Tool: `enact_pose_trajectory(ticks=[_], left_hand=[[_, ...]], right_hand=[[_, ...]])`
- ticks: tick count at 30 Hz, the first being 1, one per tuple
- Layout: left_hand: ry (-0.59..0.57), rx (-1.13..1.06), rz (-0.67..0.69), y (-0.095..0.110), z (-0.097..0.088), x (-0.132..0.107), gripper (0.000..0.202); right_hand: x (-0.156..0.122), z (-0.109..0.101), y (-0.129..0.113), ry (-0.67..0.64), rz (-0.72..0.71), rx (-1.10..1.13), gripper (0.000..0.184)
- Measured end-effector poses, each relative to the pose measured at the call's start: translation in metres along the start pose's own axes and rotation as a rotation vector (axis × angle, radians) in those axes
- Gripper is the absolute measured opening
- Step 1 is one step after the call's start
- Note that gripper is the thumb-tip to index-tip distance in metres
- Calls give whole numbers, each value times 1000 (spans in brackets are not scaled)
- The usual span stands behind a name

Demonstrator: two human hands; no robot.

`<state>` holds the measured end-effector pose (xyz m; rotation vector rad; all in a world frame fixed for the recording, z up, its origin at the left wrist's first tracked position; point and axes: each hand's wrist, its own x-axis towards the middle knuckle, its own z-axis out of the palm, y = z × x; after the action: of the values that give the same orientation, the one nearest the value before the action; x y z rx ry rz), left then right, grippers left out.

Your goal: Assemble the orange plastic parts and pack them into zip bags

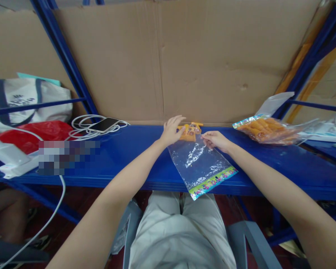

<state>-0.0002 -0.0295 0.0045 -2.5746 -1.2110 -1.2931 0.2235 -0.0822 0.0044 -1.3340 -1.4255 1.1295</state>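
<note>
A clear plastic bag [198, 160] with a colourful printed strip lies across the front of the blue table, its strip end hanging over the edge. My right hand [216, 141] pinches the bag's far right corner. Small orange pieces [189, 131] with darker round marks sit at the bag's far end; their exact kind is unclear, and I cannot tell whether they are inside it. Close to their left side is my left hand [172, 130], fingers stretched out and apart from the thumb, holding nothing that shows.
On the right lies another clear bag [266, 129] full of orange pieces. A phone [104, 125] rests on a coiled white cable [80, 123] at left, near a red bag [44, 132], a canvas tote [50, 99] and a white power strip [19, 166]. Cardboard [198, 63] walls the back.
</note>
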Motion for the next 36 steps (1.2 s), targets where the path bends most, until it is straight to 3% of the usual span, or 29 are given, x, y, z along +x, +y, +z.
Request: enact_pose_trajectory(ticks=[4, 9, 19, 29, 36], left_hand=[[-173, 16, 123, 16, 4, -4, 39], [-268, -6, 118, 20, 13, -4, 36], [-342, -18, -46, 11, 18, 2, 25], [-280, 11, -59, 4, 20, 4, 15], [-298, -116, -83, 3, 19, 3, 5]], right_hand=[[-3, 5, 2, -48, -96, -15, 22], [-3, 9, 5, -94, -147, -34, 27], [2, 13, 6, -84, -306, -211, 23], [18, 5, 11, 11, -559, -519, 21], [15, 5, 11, -6, -596, -607, 13]])
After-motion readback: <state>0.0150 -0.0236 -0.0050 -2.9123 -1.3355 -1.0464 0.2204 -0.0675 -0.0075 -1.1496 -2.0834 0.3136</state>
